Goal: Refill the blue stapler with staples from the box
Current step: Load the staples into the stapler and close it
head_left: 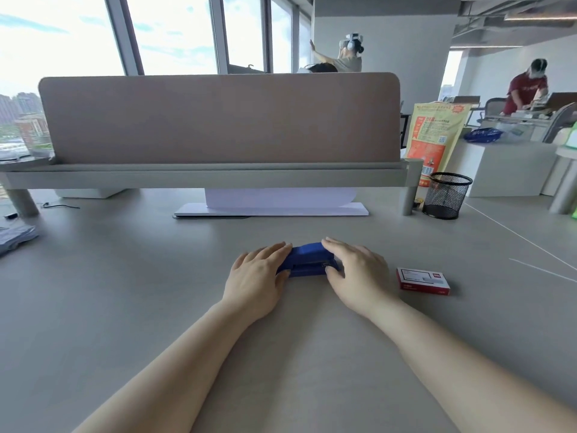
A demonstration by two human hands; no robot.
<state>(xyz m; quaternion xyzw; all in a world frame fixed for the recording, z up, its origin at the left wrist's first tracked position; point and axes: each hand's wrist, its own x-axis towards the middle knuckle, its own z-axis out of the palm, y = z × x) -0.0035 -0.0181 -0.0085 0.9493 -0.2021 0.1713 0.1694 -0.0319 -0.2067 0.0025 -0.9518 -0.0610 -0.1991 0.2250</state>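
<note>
Both ends of the blue stapler (310,259) are pinched, thumbs against near-straight fingers, by the left hand (254,276) and right hand (356,270). The box (423,281) lies nearby.

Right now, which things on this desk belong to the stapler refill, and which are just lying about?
In the job: blue plastic stapler, held at its ends by the left hand and right hand; red-and-white cardboard staple box to its right.
Lying about: black wire-mesh pen cup; orange-and-yellow printed bag; flat white stand.
</note>
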